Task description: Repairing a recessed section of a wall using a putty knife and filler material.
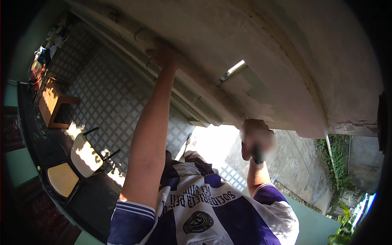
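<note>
Both my arms are raised to a pale, worn beam (196, 75) overhead. My left hand (164, 55) lies against its shadowed underside, fingers apart, close to a small bent metal hook (138, 34). Lower along the same beam, near its end, my right hand (255, 136) is closed, with the knuckles toward the surface. A thin point seems to stick up by its fingers, but what it holds is hidden and partly blurred. A dark band (258, 154) shows at my right wrist. Between the hands, a narrow slot (232, 71) in the panel lets light through.
A wooden stool (51, 102) stands on the left, with a white chair (85, 155) and a tan-seated chair (62, 179) nearby. Patterned floor tiles (110, 77) stretch below. Assorted items (37, 69) lie at far left. Concrete ground (281, 163) and plants (332, 159) are on the right.
</note>
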The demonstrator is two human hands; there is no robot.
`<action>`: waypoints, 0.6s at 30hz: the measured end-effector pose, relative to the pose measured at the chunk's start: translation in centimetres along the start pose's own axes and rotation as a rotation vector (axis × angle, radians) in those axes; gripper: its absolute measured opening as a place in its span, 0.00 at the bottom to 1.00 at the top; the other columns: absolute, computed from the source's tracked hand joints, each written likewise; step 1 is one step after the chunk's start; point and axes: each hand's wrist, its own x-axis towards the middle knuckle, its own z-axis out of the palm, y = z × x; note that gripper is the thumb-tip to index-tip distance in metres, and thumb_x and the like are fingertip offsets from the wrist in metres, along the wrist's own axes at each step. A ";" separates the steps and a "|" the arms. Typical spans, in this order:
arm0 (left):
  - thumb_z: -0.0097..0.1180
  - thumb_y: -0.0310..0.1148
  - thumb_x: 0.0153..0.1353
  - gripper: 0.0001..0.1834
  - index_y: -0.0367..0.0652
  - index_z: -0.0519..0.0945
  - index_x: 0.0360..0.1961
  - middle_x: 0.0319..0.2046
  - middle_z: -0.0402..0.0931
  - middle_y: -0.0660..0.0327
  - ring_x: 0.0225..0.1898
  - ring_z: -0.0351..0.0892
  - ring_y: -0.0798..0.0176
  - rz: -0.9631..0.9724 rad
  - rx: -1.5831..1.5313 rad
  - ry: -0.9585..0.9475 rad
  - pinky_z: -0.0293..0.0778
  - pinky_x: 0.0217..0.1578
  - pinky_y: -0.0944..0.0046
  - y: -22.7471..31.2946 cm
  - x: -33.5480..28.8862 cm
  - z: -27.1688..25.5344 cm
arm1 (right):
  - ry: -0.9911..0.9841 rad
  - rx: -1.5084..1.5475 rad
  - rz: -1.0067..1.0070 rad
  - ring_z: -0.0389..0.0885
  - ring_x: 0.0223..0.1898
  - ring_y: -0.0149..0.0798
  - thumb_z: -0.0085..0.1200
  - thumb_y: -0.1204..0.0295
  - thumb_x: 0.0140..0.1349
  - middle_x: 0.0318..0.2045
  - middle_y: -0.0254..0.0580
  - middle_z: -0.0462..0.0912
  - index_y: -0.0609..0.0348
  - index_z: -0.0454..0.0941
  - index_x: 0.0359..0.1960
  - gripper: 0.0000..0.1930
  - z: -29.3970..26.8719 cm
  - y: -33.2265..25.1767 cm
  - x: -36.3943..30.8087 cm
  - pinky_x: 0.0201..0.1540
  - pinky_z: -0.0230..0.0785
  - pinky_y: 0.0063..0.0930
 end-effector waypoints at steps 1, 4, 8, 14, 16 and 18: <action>0.40 0.66 0.67 0.45 0.31 0.55 0.62 0.54 0.67 0.24 0.55 0.73 0.25 0.010 -0.030 0.007 0.75 0.53 0.35 -0.2 0.6 0.1 | 0.036 0.041 -0.048 0.63 0.11 0.35 0.50 0.76 0.61 0.10 0.38 0.63 0.61 0.63 0.12 0.18 0.1 -0.8 0.2 0.17 0.53 0.26; 0.41 0.66 0.67 0.45 0.30 0.55 0.62 0.54 0.67 0.24 0.54 0.73 0.25 0.010 -0.041 -0.022 0.75 0.53 0.35 -0.2 0.1 0.1 | -0.005 -0.030 -0.050 0.62 0.09 0.35 0.50 0.76 0.60 0.10 0.37 0.63 0.61 0.64 0.13 0.17 -0.3 -0.3 0.4 0.16 0.54 0.26; 0.42 0.65 0.66 0.45 0.29 0.54 0.62 0.54 0.67 0.24 0.54 0.73 0.24 0.016 -0.055 -0.037 0.75 0.53 0.36 -0.4 0.3 0.3 | -0.016 -0.019 -0.021 0.64 0.12 0.38 0.54 0.77 0.59 0.11 0.37 0.64 0.59 0.66 0.13 0.17 -1.0 -0.9 0.4 0.19 0.57 0.29; 0.43 0.60 0.68 0.43 0.28 0.55 0.62 0.55 0.66 0.24 0.55 0.72 0.25 0.184 0.193 0.009 0.73 0.54 0.35 -1.7 1.9 1.1 | 0.024 0.059 -0.105 0.61 0.09 0.34 0.51 0.75 0.61 0.09 0.36 0.63 0.61 0.63 0.12 0.19 -1.1 -0.5 0.9 0.14 0.52 0.25; 0.42 0.59 0.69 0.42 0.27 0.55 0.62 0.55 0.66 0.25 0.55 0.72 0.25 0.215 0.213 0.006 0.73 0.54 0.35 -2.2 2.8 0.9 | -0.001 0.041 -0.135 0.61 0.09 0.34 0.51 0.75 0.61 0.10 0.36 0.63 0.61 0.63 0.12 0.19 -0.9 -0.1 0.8 0.15 0.53 0.26; 0.41 0.59 0.70 0.41 0.26 0.56 0.62 0.55 0.65 0.25 0.56 0.71 0.25 0.243 0.236 -0.031 0.72 0.54 0.34 -1.8 1.9 1.4 | -0.049 0.073 -0.024 0.64 0.12 0.39 0.54 0.79 0.58 0.11 0.39 0.65 0.60 0.66 0.13 0.16 -1.5 0.9 0.5 0.17 0.55 0.29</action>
